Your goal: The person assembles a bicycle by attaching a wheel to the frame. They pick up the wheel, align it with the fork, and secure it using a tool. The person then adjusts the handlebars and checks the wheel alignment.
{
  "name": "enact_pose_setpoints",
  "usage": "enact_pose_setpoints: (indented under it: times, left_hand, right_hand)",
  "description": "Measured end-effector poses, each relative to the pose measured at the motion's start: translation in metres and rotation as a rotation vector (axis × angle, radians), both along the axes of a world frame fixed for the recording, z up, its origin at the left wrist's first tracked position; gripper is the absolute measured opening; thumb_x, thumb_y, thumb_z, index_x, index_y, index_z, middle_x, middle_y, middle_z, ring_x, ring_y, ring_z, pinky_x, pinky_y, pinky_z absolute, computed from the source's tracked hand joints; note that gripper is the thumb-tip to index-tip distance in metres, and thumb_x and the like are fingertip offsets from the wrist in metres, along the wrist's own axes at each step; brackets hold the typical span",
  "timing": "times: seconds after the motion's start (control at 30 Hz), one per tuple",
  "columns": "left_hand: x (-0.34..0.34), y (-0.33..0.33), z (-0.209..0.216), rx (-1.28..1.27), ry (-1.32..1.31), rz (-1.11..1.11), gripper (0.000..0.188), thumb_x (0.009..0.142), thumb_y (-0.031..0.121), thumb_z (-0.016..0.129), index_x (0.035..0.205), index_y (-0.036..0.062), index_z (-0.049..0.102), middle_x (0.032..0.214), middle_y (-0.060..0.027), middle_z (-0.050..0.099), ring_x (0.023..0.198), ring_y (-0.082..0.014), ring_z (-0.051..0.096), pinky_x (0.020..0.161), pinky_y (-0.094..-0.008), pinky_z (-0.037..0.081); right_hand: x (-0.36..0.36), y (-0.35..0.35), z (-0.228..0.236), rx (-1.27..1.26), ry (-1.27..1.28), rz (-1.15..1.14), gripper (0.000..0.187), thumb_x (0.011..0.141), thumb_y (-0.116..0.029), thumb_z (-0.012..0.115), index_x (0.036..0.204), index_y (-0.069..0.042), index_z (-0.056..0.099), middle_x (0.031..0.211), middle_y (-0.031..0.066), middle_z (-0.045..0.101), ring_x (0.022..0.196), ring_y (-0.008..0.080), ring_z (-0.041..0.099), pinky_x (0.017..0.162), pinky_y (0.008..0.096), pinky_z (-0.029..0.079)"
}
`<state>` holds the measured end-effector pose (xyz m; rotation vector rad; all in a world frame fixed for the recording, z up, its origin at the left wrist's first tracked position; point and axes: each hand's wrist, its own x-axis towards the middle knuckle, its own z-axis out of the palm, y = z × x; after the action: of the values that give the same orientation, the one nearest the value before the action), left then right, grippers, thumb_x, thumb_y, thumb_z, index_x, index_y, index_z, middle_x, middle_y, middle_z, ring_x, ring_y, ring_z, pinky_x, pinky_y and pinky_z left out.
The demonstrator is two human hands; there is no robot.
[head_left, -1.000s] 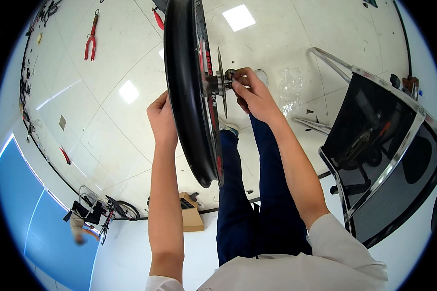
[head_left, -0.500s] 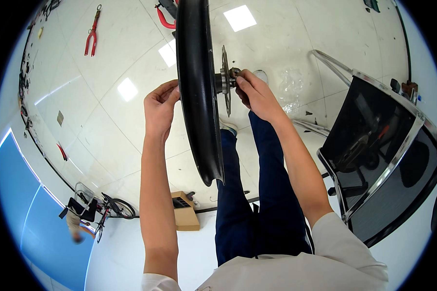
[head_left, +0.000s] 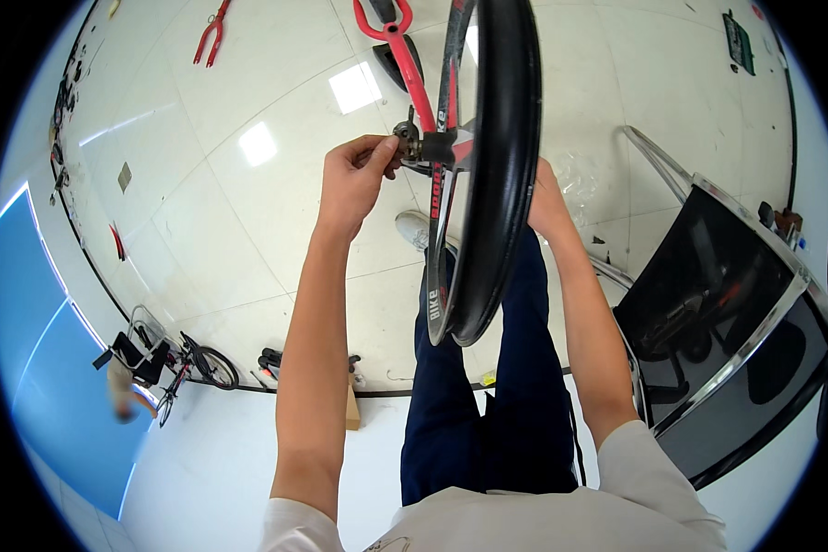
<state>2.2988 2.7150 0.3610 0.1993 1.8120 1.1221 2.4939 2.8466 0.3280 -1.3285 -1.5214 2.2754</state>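
A black bicycle wheel (head_left: 501,189) with flat red-and-black spokes is upright in front of me, seen almost edge-on. My left hand (head_left: 357,179) pinches the hardware at the end of its axle (head_left: 414,147), thumb and fingers closed on it, left of the hub. On the other side of the wheel is my right hand (head_left: 548,204), close behind the rim. Its fingers are hidden by the rim, as is the brake disc side of the hub.
A red frame part (head_left: 412,78) lies on the floor beyond the wheel, with a red fork (head_left: 212,39) at far left. At the right stands a metal-framed chair (head_left: 699,276) with a black mesh. A small bicycle (head_left: 207,363) and a person (head_left: 124,391) are at lower left.
The wheel has turned and shifted right, so its spoked side now faces left. My left hand has moved from the rim to the axle end; my right hand has left the brake disc side's axle end.
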Motion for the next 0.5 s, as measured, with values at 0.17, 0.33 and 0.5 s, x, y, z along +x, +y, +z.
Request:
enact_pose_setpoints:
  times: [0.17, 0.33, 0.5]
  left_hand:
    - [-0.001, -0.005, -0.002, 0.067, -0.044, 0.014, 0.027, 0.093, 0.014, 0.061, 0.109, -0.0072, 0.065, 0.089, -0.0075, 0.067, 0.080, -0.0140, 0.058, 0.078, -0.0287, 0.048]
    - [-0.005, 0.000, 0.000, 0.032, -0.091, 0.013, 0.027, 0.092, 0.015, 0.062, 0.107, -0.0072, 0.065, 0.091, -0.0082, 0.067, 0.080, -0.0152, 0.060, 0.077, -0.0286, 0.049]
    - [-0.009, 0.004, 0.001, 0.037, -0.070, -0.067, 0.024, 0.090, 0.010, 0.063, 0.106, -0.0069, 0.065, 0.093, -0.0085, 0.068, 0.085, -0.0154, 0.063, 0.078, -0.0277, 0.050]
  right_hand:
    - [-0.004, 0.001, 0.014, 0.000, -0.110, -0.040, 0.033, 0.102, -0.033, 0.040, 0.084, -0.006, 0.048, 0.058, -0.0010, 0.041, 0.045, 0.0066, 0.035, 0.040, 0.0236, 0.027]
    - [-0.006, 0.004, 0.035, -0.030, -0.054, -0.030, 0.023, 0.101, -0.027, 0.041, 0.096, -0.005, 0.047, 0.063, -0.0004, 0.044, 0.046, 0.0060, 0.036, 0.040, 0.0225, 0.029]
    - [-0.005, 0.005, 0.036, -0.048, 0.008, -0.011, 0.028, 0.102, -0.029, 0.040, 0.086, -0.007, 0.047, 0.062, -0.0012, 0.041, 0.046, 0.0062, 0.037, 0.040, 0.0224, 0.030]
